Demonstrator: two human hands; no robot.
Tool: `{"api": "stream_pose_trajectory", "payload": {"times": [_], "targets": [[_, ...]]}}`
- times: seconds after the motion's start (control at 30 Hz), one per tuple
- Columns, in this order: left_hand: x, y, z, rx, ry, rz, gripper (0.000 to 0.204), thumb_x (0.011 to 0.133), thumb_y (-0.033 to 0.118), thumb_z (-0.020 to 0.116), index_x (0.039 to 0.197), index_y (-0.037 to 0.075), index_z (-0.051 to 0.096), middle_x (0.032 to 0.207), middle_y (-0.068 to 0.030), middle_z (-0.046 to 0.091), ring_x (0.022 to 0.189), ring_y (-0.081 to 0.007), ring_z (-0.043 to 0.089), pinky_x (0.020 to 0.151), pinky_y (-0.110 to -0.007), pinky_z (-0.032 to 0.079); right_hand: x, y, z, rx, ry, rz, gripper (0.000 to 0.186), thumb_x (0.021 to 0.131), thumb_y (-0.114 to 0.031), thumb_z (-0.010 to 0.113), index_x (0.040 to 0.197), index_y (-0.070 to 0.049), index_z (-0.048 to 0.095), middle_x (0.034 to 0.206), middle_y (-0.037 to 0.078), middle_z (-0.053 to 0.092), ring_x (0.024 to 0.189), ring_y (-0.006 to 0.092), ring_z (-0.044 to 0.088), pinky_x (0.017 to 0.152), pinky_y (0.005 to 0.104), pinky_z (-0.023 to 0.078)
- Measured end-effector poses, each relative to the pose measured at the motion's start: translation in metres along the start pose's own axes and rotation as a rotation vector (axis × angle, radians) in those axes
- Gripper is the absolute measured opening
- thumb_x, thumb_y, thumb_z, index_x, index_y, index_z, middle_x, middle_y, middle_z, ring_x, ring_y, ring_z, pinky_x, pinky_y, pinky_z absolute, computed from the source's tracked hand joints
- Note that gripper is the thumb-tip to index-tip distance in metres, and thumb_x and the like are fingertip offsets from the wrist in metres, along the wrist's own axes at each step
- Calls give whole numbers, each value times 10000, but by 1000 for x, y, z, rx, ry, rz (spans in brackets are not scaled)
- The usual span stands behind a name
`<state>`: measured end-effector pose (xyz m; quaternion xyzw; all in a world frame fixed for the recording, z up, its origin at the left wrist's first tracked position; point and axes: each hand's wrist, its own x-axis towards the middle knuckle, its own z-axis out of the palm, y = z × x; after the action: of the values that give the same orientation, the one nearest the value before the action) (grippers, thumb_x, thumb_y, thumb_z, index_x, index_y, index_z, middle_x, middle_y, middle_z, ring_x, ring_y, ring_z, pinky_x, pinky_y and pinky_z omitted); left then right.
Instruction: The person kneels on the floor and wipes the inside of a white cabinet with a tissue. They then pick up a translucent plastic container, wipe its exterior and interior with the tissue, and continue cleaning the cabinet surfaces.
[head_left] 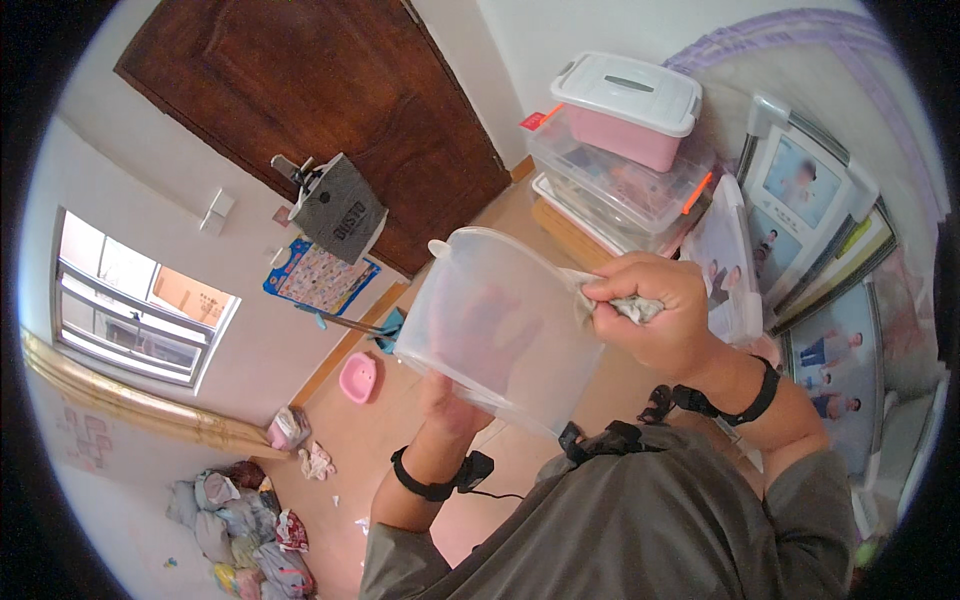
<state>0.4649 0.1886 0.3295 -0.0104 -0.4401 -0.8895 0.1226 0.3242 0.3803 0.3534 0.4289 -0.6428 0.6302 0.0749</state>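
Observation:
A translucent whitish plastic tub (480,290) is held up tilted in front of my torso, a small tab on its upper left rim. My left hand (455,405) grips it from below; the fingers show blurred through the plastic. In my right hand (660,300) a crumpled pale cloth (636,309) is bunched in closed fingers. That hand is at the tub's right edge, with part of the cloth against the plastic.
Stacked storage boxes (620,185) stand ahead to the right. Framed photos (800,190) lean along the right side. A pink basin (359,378) sits on the floor, and piled bags (245,525) lie at the lower left. A brown door (330,110) is at the back.

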Motion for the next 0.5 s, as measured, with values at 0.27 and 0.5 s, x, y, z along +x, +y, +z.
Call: {"api": "stream_pose_trajectory", "payload": {"times": [0.27, 0.5], "targets": [[0, 0, -3, 56, -34, 90, 911, 862, 656, 596, 1548, 164, 257, 1544, -169, 360, 1411, -396, 362, 1138, -696, 278, -16, 1, -7, -96, -31, -103, 169, 719, 2, 764, 883, -28, 734, 901, 145, 731, 768, 239, 730, 675, 297, 562], [-11, -3, -14, 169, -51, -112, 959, 832, 629, 646, 1541, 99, 275, 1519, -171, 399, 1380, -385, 425, 1141, -613, 338, 28, -8, -1, -89, -61, -108, 129, 734, 0, 738, 860, 17, 719, 859, 153, 727, 749, 226, 719, 690, 302, 552]]}}
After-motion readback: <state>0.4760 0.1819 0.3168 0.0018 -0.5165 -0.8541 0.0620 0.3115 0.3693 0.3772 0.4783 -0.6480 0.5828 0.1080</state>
